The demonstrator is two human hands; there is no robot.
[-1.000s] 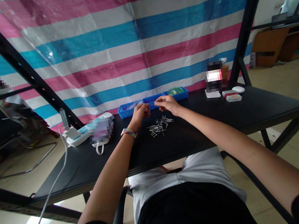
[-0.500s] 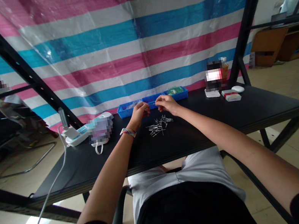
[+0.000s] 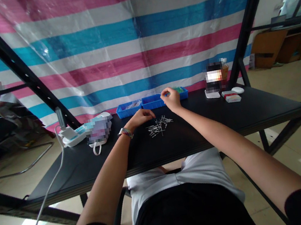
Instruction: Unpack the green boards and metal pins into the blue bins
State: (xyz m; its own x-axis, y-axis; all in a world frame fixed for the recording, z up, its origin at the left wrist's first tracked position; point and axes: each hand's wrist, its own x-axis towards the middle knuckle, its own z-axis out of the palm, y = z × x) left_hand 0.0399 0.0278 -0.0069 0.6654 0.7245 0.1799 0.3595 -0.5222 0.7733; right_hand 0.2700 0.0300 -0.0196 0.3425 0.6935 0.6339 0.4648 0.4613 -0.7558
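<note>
Over the blue compartment tray [image 3: 153, 101], my right hand [image 3: 172, 100] is closed in a pinch. A thin pale sliver shows at its fingertips, seemingly a metal pin like those on the table, though it is too small to be certain. My left hand [image 3: 140, 118] is lower, palm down, with fingers stretched toward a loose pile of thin silvery metal pins [image 3: 159, 126] on the black table [image 3: 184, 137]. Its fingertips are at the pile's upper left edge, and its thumb is mostly hidden. Clear plastic bags [image 3: 134, 104] lie in the tray's left compartment, and green material [image 3: 178, 89] in its right one.
On the left are a white power strip [image 3: 71, 141] with a grey cable [image 3: 48, 192] and a blurred pouch-like item [image 3: 100, 131]. A small box [image 3: 231, 96], a white mouse [image 3: 238, 90] and a bottle [image 3: 224, 68] stand right. Behind hangs a striped sheet [image 3: 137, 37].
My hands, close together before with a thin piece between them, have parted. The left came down toward the pile; the right rose slightly and moved right over the tray.
</note>
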